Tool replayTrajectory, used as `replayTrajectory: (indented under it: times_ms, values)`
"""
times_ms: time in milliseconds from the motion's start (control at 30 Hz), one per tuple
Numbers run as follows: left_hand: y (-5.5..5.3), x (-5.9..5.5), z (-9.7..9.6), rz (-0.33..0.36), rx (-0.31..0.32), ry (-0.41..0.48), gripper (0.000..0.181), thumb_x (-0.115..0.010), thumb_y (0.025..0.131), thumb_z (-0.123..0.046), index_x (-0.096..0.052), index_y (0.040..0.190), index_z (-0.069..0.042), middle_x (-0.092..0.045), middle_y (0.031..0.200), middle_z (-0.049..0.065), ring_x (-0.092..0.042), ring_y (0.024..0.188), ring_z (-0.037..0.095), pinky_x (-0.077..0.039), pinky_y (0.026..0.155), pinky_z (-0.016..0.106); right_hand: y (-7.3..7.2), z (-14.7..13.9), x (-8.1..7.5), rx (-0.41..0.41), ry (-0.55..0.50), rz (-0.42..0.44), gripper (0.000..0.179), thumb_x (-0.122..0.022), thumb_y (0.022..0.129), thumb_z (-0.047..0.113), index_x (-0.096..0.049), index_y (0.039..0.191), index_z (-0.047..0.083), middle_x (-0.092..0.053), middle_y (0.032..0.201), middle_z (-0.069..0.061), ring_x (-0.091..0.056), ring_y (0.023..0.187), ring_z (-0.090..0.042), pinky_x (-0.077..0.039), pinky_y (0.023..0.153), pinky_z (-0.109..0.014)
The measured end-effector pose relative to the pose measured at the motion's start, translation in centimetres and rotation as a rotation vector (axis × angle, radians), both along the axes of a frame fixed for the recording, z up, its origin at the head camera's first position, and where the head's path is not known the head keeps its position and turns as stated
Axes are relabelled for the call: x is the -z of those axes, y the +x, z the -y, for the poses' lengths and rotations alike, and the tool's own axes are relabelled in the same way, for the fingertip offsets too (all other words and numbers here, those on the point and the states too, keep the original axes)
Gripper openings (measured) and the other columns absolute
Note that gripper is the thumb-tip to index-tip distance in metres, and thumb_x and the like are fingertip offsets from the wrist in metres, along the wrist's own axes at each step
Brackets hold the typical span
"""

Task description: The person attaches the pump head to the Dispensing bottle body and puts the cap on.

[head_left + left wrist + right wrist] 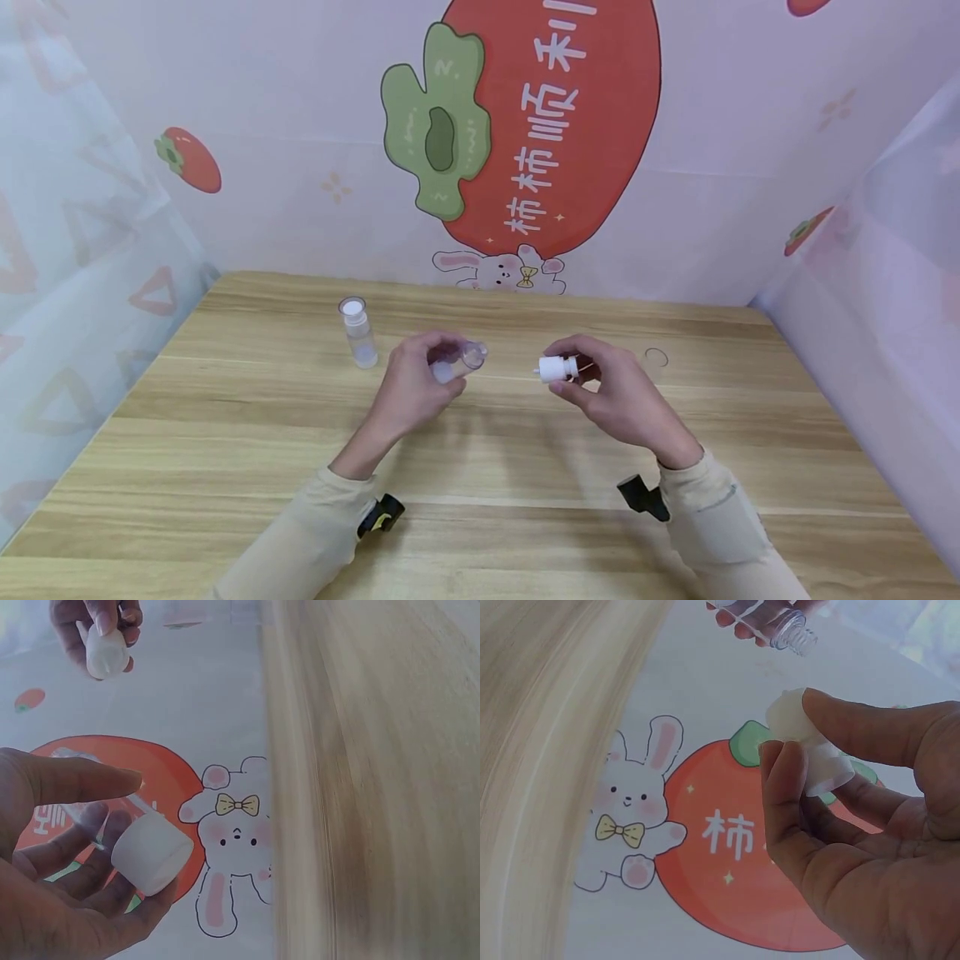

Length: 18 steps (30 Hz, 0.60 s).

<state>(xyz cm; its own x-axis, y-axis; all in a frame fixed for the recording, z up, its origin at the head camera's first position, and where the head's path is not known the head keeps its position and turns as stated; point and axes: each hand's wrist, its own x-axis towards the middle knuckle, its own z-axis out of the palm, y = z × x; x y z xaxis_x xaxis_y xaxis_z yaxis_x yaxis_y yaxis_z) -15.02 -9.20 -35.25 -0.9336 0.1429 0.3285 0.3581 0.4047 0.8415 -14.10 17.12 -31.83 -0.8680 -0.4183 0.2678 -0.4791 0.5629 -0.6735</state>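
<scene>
My left hand (420, 375) holds a clear bottle (784, 628) with a bare threaded neck that points toward the right hand. A short white cylinder (152, 853), cap-like, is held in the same hand's lower fingers. Across a small gap, my right hand (611, 383) pinches a white pump head (557, 369) between thumb and fingertips. In the right wrist view, the pump head's far side is partly covered by the fingers. Both hands are raised above the wooden table (480, 533).
A second small bottle (362, 337) with a white pump and clear cover stands upright left of the left hand. Behind the right hand, a thin ring-shaped outline (656, 357) lies on the table. Printed cloth walls (285, 217) surround the back and sides.
</scene>
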Motion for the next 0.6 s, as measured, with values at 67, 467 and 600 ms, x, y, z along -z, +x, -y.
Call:
replayTrajectory:
  times_ms: [67,467,600]
  values:
    - [0.11,-0.07,-0.11,0.004,-0.001,-0.011,0.040,-0.078,0.072,0.012,-0.070,0.110,0.006,-0.072,0.104,0.017,-0.067,0.096,0.034,-0.054,0.084,0.044,-0.04,-0.05,0.01,-0.003,-0.007,-0.004,0.031,-0.077,0.086,-0.005,-0.069,0.113,0.005,-0.069,0.100,-0.002,-0.063,0.085,-0.017,-0.056,0.077,-0.031]
    - [0.69,-0.42,-0.78,-0.032,0.046,-0.098,0.041,-0.082,0.075,0.009,-0.070,0.114,0.004,-0.072,0.108,0.015,-0.067,0.097,0.030,-0.055,0.086,0.044,-0.21,-0.30,-0.35,0.015,0.002,-0.004,0.032,-0.079,0.087,0.003,-0.071,0.118,0.008,-0.069,0.094,0.001,-0.064,0.080,-0.019,-0.057,0.074,-0.033]
    - [0.83,-0.50,-0.94,-0.056,0.071,-0.128,0.041,-0.082,0.075,0.008,-0.071,0.114,0.003,-0.072,0.108,0.014,-0.067,0.096,0.030,-0.055,0.086,0.045,-0.24,-0.34,-0.44,0.009,-0.005,-0.001,0.031,-0.078,0.088,0.003,-0.071,0.119,0.007,-0.068,0.094,0.000,-0.064,0.081,-0.021,-0.058,0.074,-0.033]
